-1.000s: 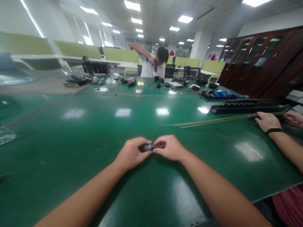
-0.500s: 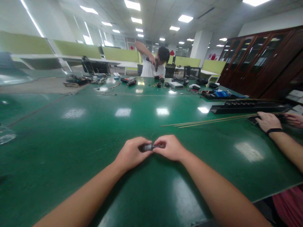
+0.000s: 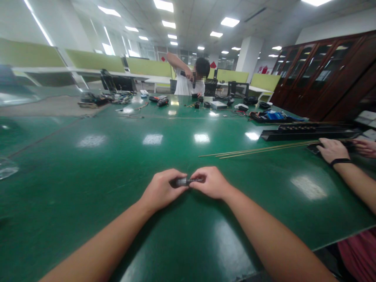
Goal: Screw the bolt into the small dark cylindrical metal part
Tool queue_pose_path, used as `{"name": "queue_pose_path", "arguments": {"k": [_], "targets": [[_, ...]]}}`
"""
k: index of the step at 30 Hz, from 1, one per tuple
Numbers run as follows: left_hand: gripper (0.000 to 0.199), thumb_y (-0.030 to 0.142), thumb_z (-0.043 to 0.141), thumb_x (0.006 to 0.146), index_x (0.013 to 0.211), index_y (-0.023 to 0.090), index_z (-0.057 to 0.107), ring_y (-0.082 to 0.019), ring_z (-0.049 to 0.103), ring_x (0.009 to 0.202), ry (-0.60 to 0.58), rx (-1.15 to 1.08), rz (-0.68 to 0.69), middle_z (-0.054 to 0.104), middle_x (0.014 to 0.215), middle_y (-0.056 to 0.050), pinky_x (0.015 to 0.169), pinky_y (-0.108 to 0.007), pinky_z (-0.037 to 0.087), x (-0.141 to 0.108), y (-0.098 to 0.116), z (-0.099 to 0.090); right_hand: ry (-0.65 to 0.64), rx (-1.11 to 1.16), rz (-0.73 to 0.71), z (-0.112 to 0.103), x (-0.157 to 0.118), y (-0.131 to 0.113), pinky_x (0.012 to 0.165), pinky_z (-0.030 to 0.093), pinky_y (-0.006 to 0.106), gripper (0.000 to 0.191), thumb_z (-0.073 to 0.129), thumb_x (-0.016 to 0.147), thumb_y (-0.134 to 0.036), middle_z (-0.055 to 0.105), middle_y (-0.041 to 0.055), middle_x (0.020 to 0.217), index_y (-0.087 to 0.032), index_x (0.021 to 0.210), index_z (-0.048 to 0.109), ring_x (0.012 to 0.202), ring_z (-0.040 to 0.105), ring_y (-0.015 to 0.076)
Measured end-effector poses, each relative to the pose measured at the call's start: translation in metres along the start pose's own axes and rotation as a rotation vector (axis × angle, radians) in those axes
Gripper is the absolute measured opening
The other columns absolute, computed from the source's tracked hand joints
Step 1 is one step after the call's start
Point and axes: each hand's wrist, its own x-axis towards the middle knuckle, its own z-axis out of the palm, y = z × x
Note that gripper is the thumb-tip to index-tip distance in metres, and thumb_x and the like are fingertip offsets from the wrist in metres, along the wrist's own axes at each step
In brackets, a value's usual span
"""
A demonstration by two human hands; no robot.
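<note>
Head view, long green glossy worktop (image 3: 96, 172). Seen from where I stand: two bare forearms reach in from the near edge, hands meeting at the middle. Left hand (image 3: 160, 190): fingers closed around a short dark cylinder with a grey band (image 3: 182, 182), thumb below, index finger above. Right hand (image 3: 213, 183): fingertips pinched on a thin dark rod with a ridged-looking surface (image 3: 196, 180). Cylinder and rod lie level, in line, end to end between the hands, low over the worktop; whether they touch its surface, I cannot tell. Joint between the two partly hidden by the fingertips.

To the right, thin straight brass-coloured rods (image 3: 264, 149) point in toward the middle. Their far ends run to a co-worker's hand (image 3: 333, 150) with a black wristband (image 3: 341, 161), resting on a dark piece; exact grip unclear to me. Just behind, a long black channel-shaped piece (image 3: 305, 134). Beyond that, a black tray with blue items (image 3: 274, 116).

Across the worktop, a person in a white shirt (image 3: 181, 87), arm raised, holds a dark upright tool (image 3: 194, 83) over a small black block (image 3: 194, 96). Left of them lies an orange-and-black tool (image 3: 162, 102).
</note>
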Motion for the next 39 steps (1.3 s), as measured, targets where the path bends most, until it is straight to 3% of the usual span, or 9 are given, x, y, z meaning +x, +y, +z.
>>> {"name": "queue_pose_path", "arguments": {"k": [28, 39], "targets": [[0.023, 0.035, 0.073, 0.078, 0.097, 0.021, 0.073, -0.019, 0.07, 0.084, 0.002, 0.021, -0.045, 0.074, 0.094, -0.003, 0.08, -0.03, 0.054, 0.0018, 0.001, -0.0041, -0.003, 0.036, 0.077, 0.0029, 0.0006, 0.0061, 0.062, 0.045, 0.023, 0.016, 0.072, 0.079, -0.027, 0.074, 0.0022, 0.079, -0.017, 0.09, 0.077, 0.068, 0.065, 0.0148], [0.024, 0.034, 0.075, 0.077, 0.097, 0.021, 0.073, -0.02, 0.07, 0.083, 0.007, 0.035, -0.077, 0.074, 0.093, -0.004, 0.081, -0.031, 0.055, 0.0025, -0.0037, -0.0056, 0.022, 0.019, 0.09, -0.002, 0.0015, 0.0055, 0.057, 0.04, 0.022, 0.015, 0.073, 0.078, -0.026, 0.069, 0.0001, 0.069, -0.017, 0.088, 0.077, 0.06, 0.057, 0.0118]]}}
